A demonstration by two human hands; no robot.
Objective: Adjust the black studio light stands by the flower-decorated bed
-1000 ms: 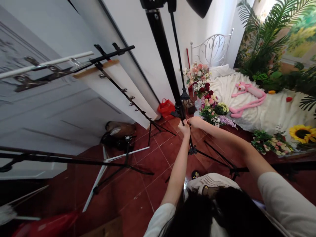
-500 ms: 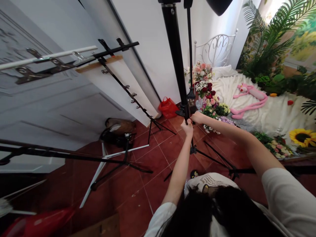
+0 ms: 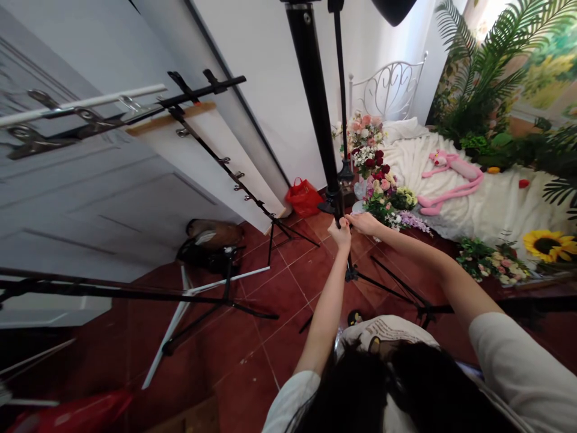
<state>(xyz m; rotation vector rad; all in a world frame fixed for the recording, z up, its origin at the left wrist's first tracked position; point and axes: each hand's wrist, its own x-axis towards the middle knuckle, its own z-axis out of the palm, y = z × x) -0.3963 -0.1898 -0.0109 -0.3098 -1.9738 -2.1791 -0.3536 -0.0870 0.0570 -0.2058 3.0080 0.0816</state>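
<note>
Two hands are at work on one black stand [image 3: 316, 90], which rises before me from the red tiled floor [image 3: 288, 282]. My left hand [image 3: 340, 234] is closed around the pole of the stand, just below its black collar [image 3: 333, 203]. My right hand [image 3: 364, 224] meets the stand from the right at about the same height, fingers drawn in narrow; I cannot tell whether they grip the pole itself or a fitting on it. Both arms reach forward, and the hands are close together. Below them, the tripod hub [image 3: 351, 273] shows with a leg running off to the right. A thin black rod [image 3: 341, 84] hangs alongside the upper pole, on its right. Beyond the stand, to the left, a red plastic bag [image 3: 304, 197] sits on the floor near the wall. On the right, artificial flowers [image 3: 376, 162] line the near side of a bed with a white cover [image 3: 500, 210]; a pink plush toy [image 3: 462, 171] lies on that cover, and a sunflower [image 3: 545, 245] is found at the near edge. On the left, metal clips [image 3: 36, 143] grip a horizontal bar, and a white panel [image 3: 238, 156] leans lengthwise behind a second, thinner stand [image 3: 205, 141].
</note>
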